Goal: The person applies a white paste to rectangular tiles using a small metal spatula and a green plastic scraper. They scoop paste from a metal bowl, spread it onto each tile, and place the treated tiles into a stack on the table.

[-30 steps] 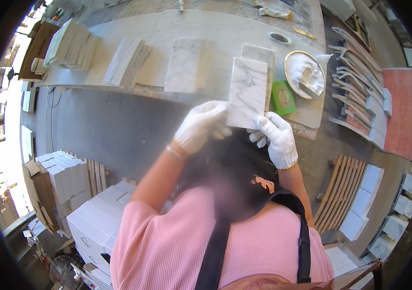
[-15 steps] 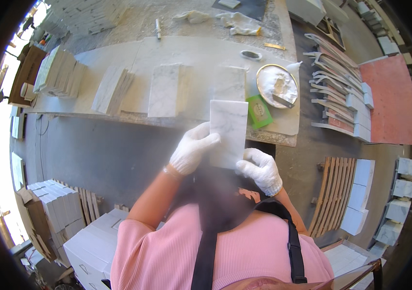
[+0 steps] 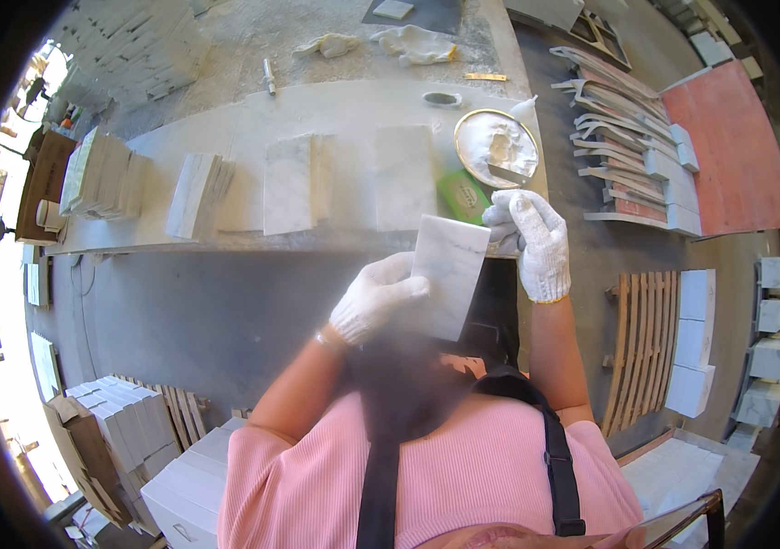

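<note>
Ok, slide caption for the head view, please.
Gloved left hand holds a grey-veined white tile; gloved right hand is near a green box and round dish.

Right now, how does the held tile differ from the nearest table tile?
The held tile is in the left hand; the table tile rests on the table. The held tile slants in view; the table tile looks nearly straight. The held tile shows a grey vein near its top; the table tile's marks look fainter. Both are pale rectangles.

A long, pale table [image 3: 344,102] stands on a grey floor [image 3: 188,311]; strong light [image 3: 13,339] (nearly white) comes from the left side.
</note>
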`<state>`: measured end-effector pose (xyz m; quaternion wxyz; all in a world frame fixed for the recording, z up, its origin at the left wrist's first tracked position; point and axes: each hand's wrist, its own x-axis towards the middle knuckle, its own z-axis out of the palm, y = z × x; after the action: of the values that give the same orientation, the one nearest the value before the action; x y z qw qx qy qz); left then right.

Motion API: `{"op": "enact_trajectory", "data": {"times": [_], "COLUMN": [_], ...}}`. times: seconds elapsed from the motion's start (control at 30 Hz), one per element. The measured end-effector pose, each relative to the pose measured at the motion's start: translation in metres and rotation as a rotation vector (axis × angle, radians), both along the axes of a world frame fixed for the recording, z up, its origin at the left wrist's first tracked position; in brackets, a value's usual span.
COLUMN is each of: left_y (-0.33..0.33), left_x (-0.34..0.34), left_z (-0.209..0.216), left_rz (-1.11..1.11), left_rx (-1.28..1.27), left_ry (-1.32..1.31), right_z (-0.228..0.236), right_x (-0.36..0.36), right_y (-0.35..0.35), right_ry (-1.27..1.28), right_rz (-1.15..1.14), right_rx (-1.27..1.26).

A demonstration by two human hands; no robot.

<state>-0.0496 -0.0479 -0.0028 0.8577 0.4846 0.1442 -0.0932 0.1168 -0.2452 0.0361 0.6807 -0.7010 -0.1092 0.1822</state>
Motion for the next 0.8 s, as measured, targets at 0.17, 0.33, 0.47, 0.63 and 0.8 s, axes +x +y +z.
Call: {"op": "enact_trajectory", "data": {"times": [0.17,0.33,0.47,0.63,0.8], "left_y": [-0.001,0.001,0.002,0.013,0.067], "left_x": [0.001,0.003,0.002,0.002,0.004], "left_z": [0.001,0.007,0.011,0.01,0.012], "left_rz": [-0.021,-0.032,-0.008,0.129,0.323], "left_rx": [0.028,0.049,0.027,0.019,0.213], "left_ry": [0.027,0.026,0.025,-0.015,-0.134], "right_z": [0.0,-0.002,-0.003,-0.009,-0.024], "right_x": [-0.01,-0.018,-0.023,-0.025,-0.018], "right_y": [-0.008,-0.002,0.004,-0.001,-0.005], "right_ry": [0.04,0.023,0.043,0.031,0.001], "right_rz": [0.021,0.098,0.156,0.148,0.074], "right_rx": [0.022,-0.019,-0.006,-0.081,-0.12]}}
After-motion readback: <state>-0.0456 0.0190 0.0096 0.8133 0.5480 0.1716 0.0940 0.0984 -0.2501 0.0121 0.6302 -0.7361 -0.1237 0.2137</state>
